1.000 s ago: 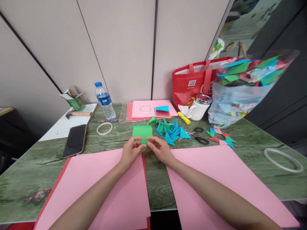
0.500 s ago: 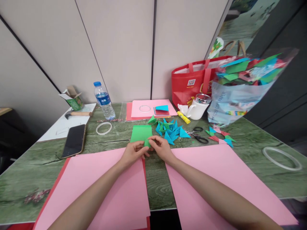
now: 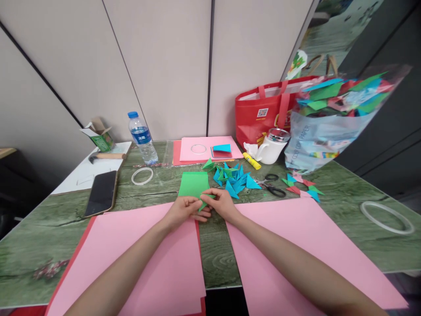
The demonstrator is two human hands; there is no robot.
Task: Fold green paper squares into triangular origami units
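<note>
A small folded piece of green paper (image 3: 205, 201) is pinched between both hands at the middle of the table. My left hand (image 3: 184, 210) grips it from the left with thumb and fingers, the lower fingers reaching beneath it. From the right, my right hand (image 3: 221, 202) holds its upper edge between thumb and forefinger. Just behind the hands lies a stack of green paper squares (image 3: 193, 183). Beyond my right hand is a pile of folded blue paper pieces (image 3: 237, 181) with some green ones among them.
Pink sheets (image 3: 141, 259) lie under both forearms. Scissors (image 3: 272, 186), a glue stick (image 3: 251, 161), a white mug (image 3: 273, 148) and a stuffed plastic bag (image 3: 315, 131) stand or lie to the right. At left are a phone (image 3: 101, 193), a water bottle (image 3: 143, 138) and a hammer (image 3: 108, 156).
The green piece has turned and now shows a pointed, triangular outline. My left hand's lower fingers have stretched further right beneath it; my right hand has shifted slightly.
</note>
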